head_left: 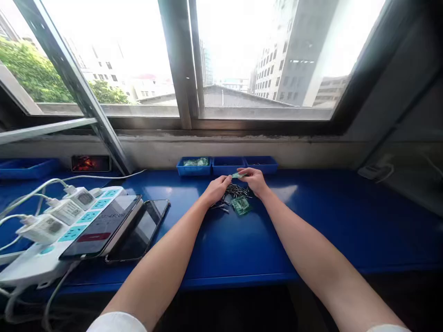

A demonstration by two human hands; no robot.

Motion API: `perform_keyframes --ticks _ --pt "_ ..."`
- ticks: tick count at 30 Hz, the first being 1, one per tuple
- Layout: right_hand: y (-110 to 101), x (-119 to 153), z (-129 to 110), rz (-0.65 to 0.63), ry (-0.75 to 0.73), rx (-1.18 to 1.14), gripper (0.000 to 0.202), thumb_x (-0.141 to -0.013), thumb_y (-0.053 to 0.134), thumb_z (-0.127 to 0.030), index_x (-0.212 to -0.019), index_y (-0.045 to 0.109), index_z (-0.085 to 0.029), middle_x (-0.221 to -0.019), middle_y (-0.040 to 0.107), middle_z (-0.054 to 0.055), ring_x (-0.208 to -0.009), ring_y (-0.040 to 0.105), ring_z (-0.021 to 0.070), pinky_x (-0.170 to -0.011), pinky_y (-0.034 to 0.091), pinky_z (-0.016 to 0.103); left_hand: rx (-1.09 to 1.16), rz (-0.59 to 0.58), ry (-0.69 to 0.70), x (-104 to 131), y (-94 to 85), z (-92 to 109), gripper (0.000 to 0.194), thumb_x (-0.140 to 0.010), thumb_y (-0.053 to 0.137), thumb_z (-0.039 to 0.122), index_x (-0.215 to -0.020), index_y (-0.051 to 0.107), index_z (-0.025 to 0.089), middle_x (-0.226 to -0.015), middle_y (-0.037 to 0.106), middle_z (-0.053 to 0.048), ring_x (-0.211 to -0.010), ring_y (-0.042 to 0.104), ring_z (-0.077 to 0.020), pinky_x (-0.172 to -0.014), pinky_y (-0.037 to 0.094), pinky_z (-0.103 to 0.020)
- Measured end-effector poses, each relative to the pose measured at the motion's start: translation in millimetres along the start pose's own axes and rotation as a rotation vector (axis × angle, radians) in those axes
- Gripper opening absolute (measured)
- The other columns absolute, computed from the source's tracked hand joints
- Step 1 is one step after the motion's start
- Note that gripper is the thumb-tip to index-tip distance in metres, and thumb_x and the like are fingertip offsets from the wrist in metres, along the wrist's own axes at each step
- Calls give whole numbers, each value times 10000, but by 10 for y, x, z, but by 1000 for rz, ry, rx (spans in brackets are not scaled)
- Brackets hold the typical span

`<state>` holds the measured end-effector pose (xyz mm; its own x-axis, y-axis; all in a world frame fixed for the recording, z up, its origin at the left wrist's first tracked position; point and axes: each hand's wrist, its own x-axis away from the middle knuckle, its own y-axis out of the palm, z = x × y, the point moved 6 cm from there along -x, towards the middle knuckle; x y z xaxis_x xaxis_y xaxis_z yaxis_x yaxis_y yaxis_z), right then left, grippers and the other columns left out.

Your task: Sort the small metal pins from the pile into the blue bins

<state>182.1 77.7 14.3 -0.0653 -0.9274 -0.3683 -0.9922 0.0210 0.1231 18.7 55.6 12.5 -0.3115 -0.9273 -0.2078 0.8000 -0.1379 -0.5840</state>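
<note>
Over a loose pile of dark metal screws or pins point(236, 190), my right hand point(255, 181) pinches a small green-tinted plastic bag point(238, 175). My left hand point(217, 189) is closed at the bag's left edge, its fingertips against it. Just below the pile, a second green-tinted bag point(241, 205) lies on the blue table point(238, 249), with small pieces showing through it. Parts of the pile are hidden by my fingers.
Behind my hands stand a blue bin with plastic bags point(194, 168) and two more blue bins point(228, 167) point(260, 164). At left are a power strip point(81, 226) with chargers, two phones point(104, 226) point(141, 230), cables and a propped phone point(91, 163). A window lies beyond.
</note>
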Motion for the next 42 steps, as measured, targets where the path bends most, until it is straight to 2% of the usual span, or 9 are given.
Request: perform_keyframes --ticks 5,9,14,19,22,29,35,40,42 --pt "58 26 17 -44 54 3 281 -460 796 -279 -709 711 -180 -740 697 34 -709 620 179 -728 484 331 39 90 -15 -34 -38 -48 481 -849 396 564 -1097 604 208 -1112 646 -49 -1048 563 -232 -900 412 -314" --pt "97 36 -32 -63 17 -73 157 -456 763 -199 -589 682 -179 -876 703 47 -859 633 212 -809 480 340 112 123 52 -26 -81 -14 472 -825 461 550 -1091 613 190 -1095 653 -51 -1016 580 -222 -872 427 -291" --pt "167 71 -69 -123 14 -61 81 -489 701 -145 -562 677 -172 -1018 677 67 -974 610 253 -828 481 360 113 150 26 -35 -116 -48 518 -854 366 576 -895 685 171 -928 691 -53 -908 602 -242 -821 432 -327" --pt "240 109 -75 -214 5 -25 82 -507 695 -148 -583 694 -181 -1105 647 61 -1015 598 267 -843 483 368 196 146 81 -89 -116 -94 349 -759 568 489 -834 695 172 -1061 668 -71 -1010 580 -256 -889 414 -329" --pt "258 126 -105 -232 -1 21 97 -530 688 -170 -621 713 -189 -1137 636 57 -1042 586 266 -850 478 354 323 149 118 -114 -135 -109 331 -727 621 446 -851 686 145 -1019 676 -90 -946 600 -242 -860 438 -338" --pt "248 152 -172 -194 45 132 175 -567 666 -213 -724 736 -179 -700 686 22 -710 619 179 -708 479 309 256 328 174 -96 -278 -98 277 -709 662 395 -839 673 151 -882 675 -68 -848 604 -210 -782 458 -320" --pt "240 127 -177 -168 -16 184 224 -525 760 -280 -706 713 -158 -674 676 37 -635 602 167 -632 474 295 277 288 181 -97 -246 -40 237 -693 678 356 -820 657 157 -837 673 -54 -801 609 -194 -750 459 -308" --pt "260 110 -153 -181 -35 210 276 -551 753 -300 -783 716 -155 -711 681 40 -644 603 162 -626 485 289 394 265 155 -101 -210 -23 454 -702 666 281 -1116 509 180 -717 619 5 -661 579 -141 -630 440 -257" --pt "263 106 -155 -185 -40 197 293 -570 734 -288 -832 714 -158 -760 692 42 -700 620 171 -675 498 298 391 292 144 -103 -232 -42 404 -741 616 272 -1118 487 199 -656 570 37 -588 536 -118 -577 412 -235"
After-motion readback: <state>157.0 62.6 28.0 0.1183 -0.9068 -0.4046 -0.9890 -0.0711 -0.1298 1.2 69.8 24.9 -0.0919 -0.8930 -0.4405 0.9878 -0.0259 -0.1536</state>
